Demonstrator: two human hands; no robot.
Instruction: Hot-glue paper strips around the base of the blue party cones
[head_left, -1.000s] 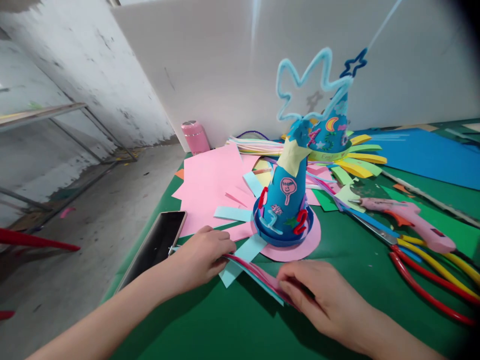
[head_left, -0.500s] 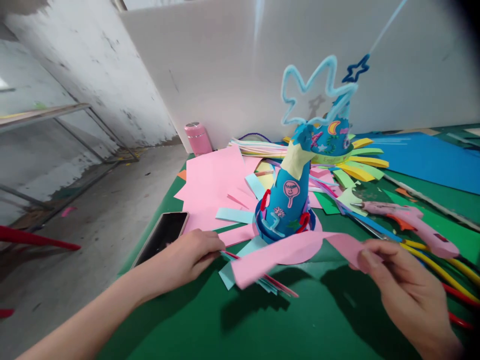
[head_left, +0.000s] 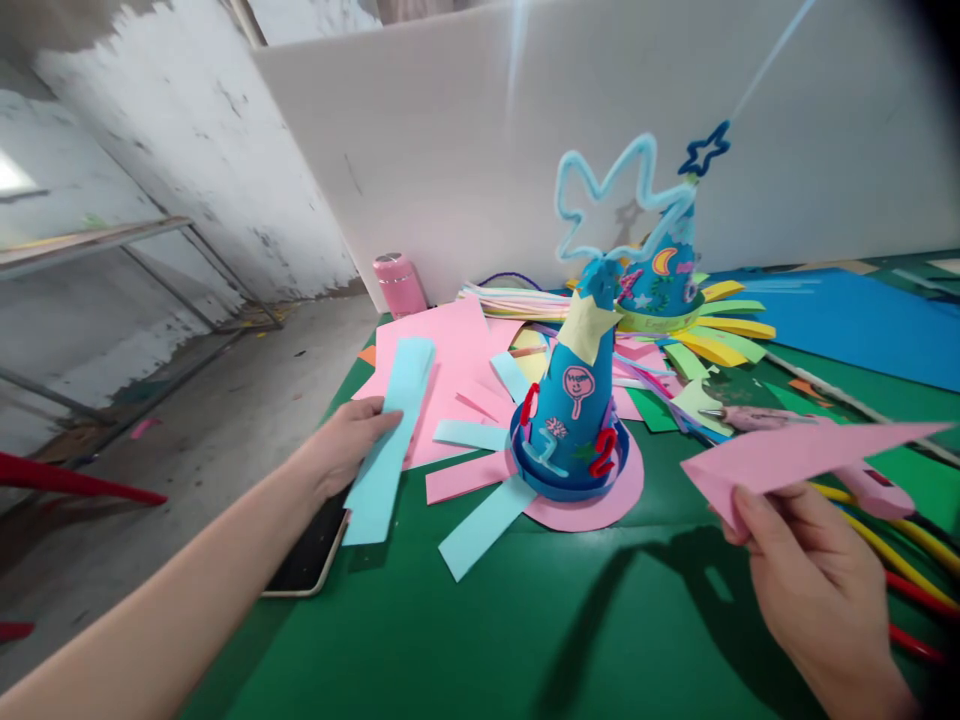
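My left hand (head_left: pixel 341 445) holds a light blue paper strip (head_left: pixel 390 440) upright over the phone (head_left: pixel 311 560) at the table's left edge. My right hand (head_left: pixel 810 580) pinches a pink paper strip (head_left: pixel 802 455) lifted above the green table (head_left: pixel 510 640) at the right. Between the hands stands a blue paper cone hat (head_left: pixel 574 410) with stickers, a yellow star and a light blue pipe-cleaner shape on top. Pink and light blue strips fan out from its round pink base (head_left: pixel 600 505).
A second cone hat (head_left: pixel 664 280) with yellow and green strips stands behind. Pink paper sheets (head_left: pixel 442 360), a pink bottle (head_left: pixel 399 283), a pink glue gun (head_left: pixel 862 480), red and yellow tubes (head_left: pixel 915 580), blue paper (head_left: pixel 862 310) and a white board (head_left: pixel 525 140) surround the work.
Both hands lifted off the pile of strips in front of the hat. The left hand rose with a light blue strip, the right hand swung right with a pink strip.
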